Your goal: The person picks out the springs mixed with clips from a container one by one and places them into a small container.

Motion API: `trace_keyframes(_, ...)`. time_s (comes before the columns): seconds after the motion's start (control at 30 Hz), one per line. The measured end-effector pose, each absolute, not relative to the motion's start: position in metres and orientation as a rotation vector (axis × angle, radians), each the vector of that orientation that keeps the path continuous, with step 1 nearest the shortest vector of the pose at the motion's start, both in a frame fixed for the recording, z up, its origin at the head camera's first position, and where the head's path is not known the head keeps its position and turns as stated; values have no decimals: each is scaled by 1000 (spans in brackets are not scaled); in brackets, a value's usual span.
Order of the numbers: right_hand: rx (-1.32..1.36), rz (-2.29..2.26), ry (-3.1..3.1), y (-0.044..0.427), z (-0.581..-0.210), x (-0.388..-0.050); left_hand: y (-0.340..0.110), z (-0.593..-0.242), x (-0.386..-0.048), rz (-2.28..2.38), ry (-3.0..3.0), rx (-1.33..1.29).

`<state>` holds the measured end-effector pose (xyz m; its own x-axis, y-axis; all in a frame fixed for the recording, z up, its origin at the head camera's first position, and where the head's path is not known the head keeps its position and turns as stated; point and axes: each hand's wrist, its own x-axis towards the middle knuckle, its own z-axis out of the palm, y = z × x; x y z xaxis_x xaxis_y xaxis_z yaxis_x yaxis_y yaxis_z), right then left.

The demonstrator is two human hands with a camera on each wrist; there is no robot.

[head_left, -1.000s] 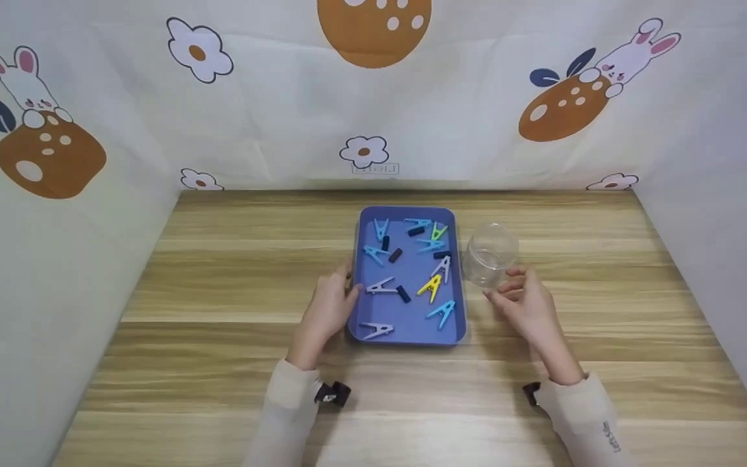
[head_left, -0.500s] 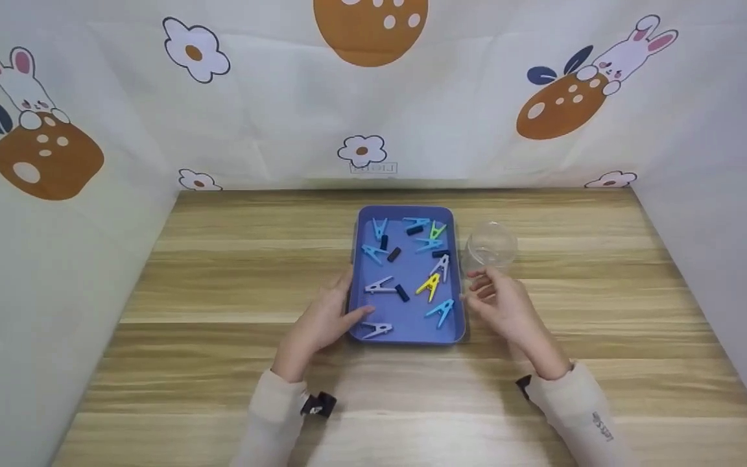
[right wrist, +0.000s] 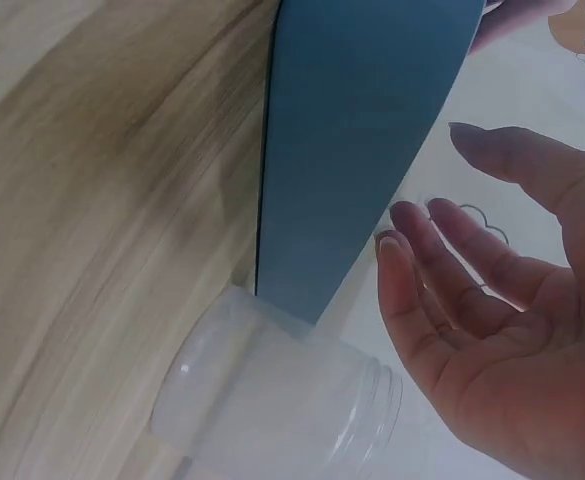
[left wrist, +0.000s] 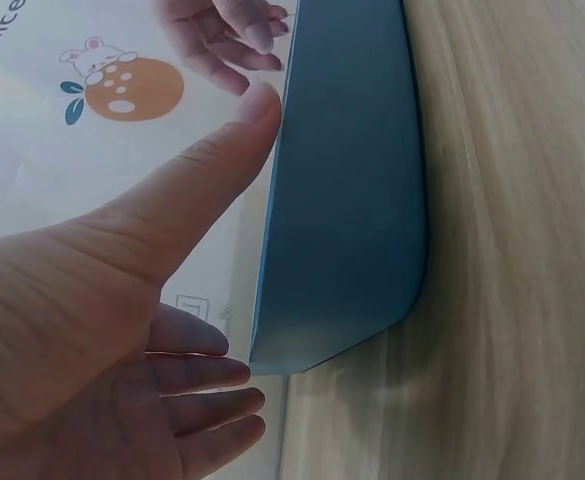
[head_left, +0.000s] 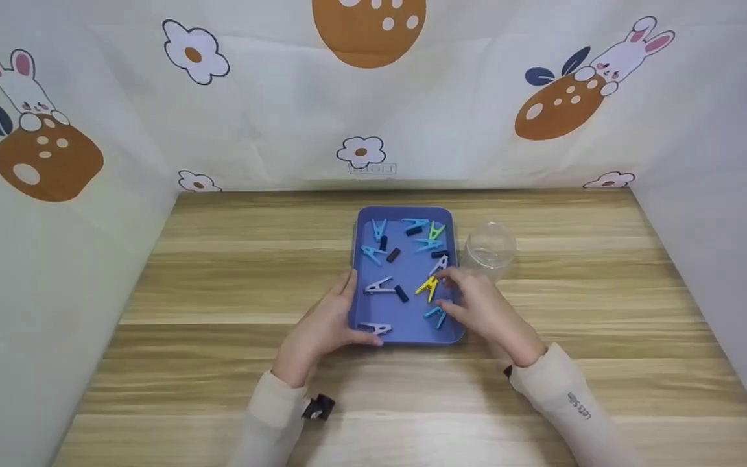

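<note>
A blue-purple tray (head_left: 406, 331) holds several small clothespins and short dark cylinders. My left hand (head_left: 325, 327) rests at its left front corner, with the thumb along the near rim and the fingers beside the left wall. In the left wrist view those fingers are straight and grip nothing. Over the tray's right side hovers my right hand (head_left: 484, 308), thumb and fingers apart with nothing between them. Its fingertips are close to a yellow clothespin (head_left: 428, 287), and it partly covers a blue clothespin (head_left: 436, 316) and a grey clothespin (head_left: 439, 264).
A clear plastic jar (head_left: 491, 246) stands upright just right of the tray, behind my right hand. The wooden table (head_left: 231, 272) extends around them. A printed cloth (head_left: 270, 97) closes off the back and sides.
My right hand has moved left from beside the jar to above the tray. My left hand has slid toward the tray's near corner, its thumb now at the near rim.
</note>
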<state>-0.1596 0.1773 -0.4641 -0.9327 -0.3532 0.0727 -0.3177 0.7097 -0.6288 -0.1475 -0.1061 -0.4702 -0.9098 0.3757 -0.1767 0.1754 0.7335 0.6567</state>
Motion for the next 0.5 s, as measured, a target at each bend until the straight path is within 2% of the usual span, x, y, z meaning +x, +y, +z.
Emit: trace_keyframes(0.5,-796,-932,2719,155,-477,-182,-107,-476,-148,991,2641,410)
